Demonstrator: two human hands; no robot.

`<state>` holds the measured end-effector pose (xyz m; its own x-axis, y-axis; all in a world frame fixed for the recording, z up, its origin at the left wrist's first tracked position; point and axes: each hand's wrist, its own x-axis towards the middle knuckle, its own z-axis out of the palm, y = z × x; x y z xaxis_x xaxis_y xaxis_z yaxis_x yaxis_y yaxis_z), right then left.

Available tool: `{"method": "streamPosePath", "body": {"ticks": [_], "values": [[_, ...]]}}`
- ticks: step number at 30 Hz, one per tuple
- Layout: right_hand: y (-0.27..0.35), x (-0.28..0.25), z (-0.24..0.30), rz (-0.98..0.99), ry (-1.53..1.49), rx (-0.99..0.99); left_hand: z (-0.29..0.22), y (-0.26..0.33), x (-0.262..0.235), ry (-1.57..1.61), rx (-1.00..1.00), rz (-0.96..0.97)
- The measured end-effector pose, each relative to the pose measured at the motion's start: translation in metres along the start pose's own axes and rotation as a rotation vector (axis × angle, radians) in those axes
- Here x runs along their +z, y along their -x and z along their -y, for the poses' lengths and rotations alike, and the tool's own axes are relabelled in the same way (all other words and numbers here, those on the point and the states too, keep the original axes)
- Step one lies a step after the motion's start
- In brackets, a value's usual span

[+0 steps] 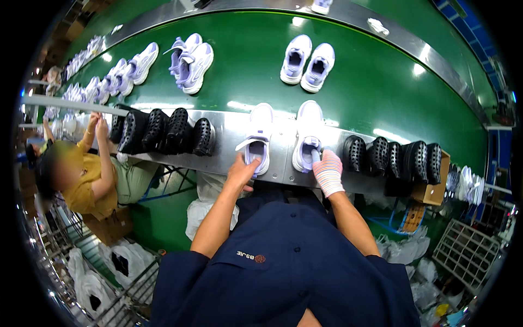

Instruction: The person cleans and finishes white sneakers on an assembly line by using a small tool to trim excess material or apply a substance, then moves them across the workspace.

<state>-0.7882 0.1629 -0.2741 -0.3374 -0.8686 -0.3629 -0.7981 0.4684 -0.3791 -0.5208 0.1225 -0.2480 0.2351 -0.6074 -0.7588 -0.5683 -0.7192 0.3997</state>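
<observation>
Two white-and-lavender sneakers stand side by side on the steel edge in front of me, toes pointing away. At the heel of the left sneaker, my bare left hand is closed, its thumb inside the collar. The tongue of that sneaker sticks out to the left. My right hand, in a striped knit glove, grips the heel collar of the right sneaker, with a finger at its opening. Part of the right hand's grip is hidden by the shoe.
A sneaker pair stands ahead on the green belt; another pair lies left of it. Black perforated shoe forms line the edge on the left, more forms on the right, near a cardboard box. A co-worker sits left.
</observation>
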Motion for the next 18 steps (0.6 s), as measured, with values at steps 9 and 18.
{"method": "streamPosePath", "body": {"ticks": [9,18], "values": [[0.021,-0.005,0.124,-0.108,0.066,-0.691,0.001,-0.003,-0.003,-0.012,-0.035,0.097],[-0.009,0.019,0.128,-0.243,-0.223,-0.73,0.019,-0.021,-0.001,-0.149,0.078,-0.036]]}}
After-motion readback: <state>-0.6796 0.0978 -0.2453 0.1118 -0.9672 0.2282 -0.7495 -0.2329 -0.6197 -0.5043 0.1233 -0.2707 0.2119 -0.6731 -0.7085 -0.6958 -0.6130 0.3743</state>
